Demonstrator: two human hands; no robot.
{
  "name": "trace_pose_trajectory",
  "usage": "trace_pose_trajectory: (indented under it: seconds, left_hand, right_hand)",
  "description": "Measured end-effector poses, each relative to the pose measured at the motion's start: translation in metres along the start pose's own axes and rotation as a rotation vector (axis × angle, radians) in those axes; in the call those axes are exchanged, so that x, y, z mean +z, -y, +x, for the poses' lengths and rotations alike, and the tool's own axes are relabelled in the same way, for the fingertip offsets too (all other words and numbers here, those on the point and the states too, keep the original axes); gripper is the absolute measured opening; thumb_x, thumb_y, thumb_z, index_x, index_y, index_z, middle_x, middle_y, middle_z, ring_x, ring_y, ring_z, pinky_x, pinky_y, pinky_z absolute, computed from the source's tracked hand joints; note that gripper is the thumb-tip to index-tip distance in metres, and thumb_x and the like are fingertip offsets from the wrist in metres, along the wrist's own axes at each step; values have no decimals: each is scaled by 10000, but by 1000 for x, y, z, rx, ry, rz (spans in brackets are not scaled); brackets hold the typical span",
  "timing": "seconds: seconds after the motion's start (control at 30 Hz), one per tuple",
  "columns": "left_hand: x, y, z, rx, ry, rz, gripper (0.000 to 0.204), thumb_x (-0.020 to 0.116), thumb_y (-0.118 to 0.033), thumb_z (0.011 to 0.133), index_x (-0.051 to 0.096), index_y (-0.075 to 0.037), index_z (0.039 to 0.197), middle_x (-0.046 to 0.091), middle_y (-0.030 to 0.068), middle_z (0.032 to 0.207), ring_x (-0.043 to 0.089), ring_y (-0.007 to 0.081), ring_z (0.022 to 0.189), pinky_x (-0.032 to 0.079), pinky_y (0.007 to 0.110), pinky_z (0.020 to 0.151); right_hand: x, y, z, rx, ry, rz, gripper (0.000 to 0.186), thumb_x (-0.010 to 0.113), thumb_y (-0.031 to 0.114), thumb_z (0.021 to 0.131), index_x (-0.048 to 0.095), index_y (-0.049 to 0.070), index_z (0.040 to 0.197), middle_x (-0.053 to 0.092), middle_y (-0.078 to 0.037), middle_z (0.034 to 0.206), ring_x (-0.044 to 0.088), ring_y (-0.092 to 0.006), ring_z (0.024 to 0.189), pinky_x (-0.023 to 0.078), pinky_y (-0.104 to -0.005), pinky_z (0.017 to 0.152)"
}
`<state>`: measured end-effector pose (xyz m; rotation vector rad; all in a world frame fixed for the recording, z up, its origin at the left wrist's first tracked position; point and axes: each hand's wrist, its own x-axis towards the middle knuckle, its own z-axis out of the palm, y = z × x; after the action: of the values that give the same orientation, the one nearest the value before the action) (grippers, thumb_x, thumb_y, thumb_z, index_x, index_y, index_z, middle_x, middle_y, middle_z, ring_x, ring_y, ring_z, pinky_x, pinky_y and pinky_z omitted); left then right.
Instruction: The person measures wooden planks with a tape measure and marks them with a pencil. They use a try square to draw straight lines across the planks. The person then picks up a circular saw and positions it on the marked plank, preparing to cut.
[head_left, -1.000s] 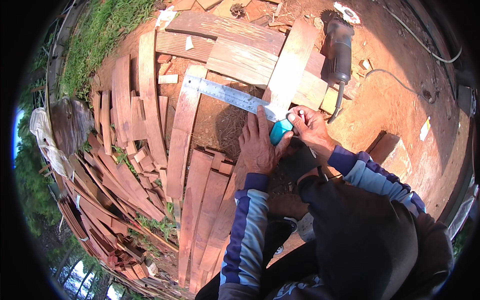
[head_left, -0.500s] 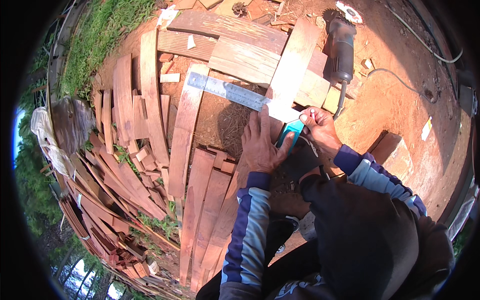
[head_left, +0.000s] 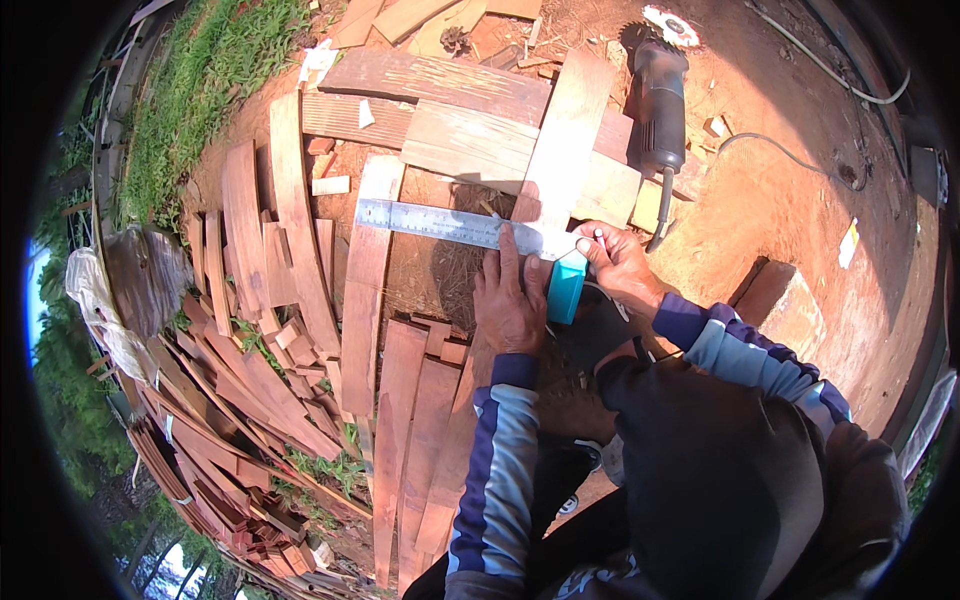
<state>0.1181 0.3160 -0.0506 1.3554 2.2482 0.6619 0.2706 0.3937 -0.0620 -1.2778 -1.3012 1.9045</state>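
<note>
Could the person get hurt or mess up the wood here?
Maybe. The left hand only presses the metal square flat on the plank, so it could slip and the line from the pencil in the right hand might go crooked. The power saw lies close by with its toothed blade bare, and its cord trails over the dirt, easy to trip on.

wood, steel, plastic on bare earth

the ruler [head_left: 440, 222] is brushed metal with a dull sheen, its handle [head_left: 566, 287] smooth teal plastic. the plank [head_left: 565, 150] under it is pale, matt, sawn wood; the slats [head_left: 270, 250] are redder and rough. the saw [head_left: 658, 95] has a matt dark plastic body and a toothed metal blade. the ground [head_left: 790, 200] is dry, crumbly red dirt. the sleeves [head_left: 495, 470] are smooth knit cloth.
</note>
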Motion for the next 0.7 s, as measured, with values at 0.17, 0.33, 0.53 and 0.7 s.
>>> trace_pose_trajectory:
  seconds: [0.17,0.33,0.53,0.7]
  left_hand:
    - [-4,-1,4,-45,2,-36,533,547,-366,956,442,-190,1449,590,144,1208,585,371,1028,486,468,838]
    - [-5,-3,9,-32,6,-80,509,508,-372,971,480,-125,1416,605,184,1133,603,380,1004,502,437,834]
    - [4,-4,11,-12,-134,-109,461,563,-349,960,544,-140,1370,627,164,1004,628,362,889,523,429,733]
    - [2,-8,12,-80,-41,-184,489,541,-300,971,506,-30,1378,610,229,1181,623,372,1029,504,425,847]
  right_hand:
    - [6,-4,-1,-70,-41,-241,146,541,82,965,605,-9,1060,576,-21,801,495,-84,757,435,-253,697]
    - [8,-3,-1,-89,-19,-219,166,526,145,977,601,3,1021,521,-1,759,453,-76,727,404,-252,657]
    - [9,-3,1,-102,-55,-316,182,541,150,948,609,4,1033,590,-108,762,550,-167,718,454,-318,665]
    - [8,-4,2,-85,-38,-297,192,541,142,930,621,6,1040,622,-186,771,627,-287,725,478,-385,670]
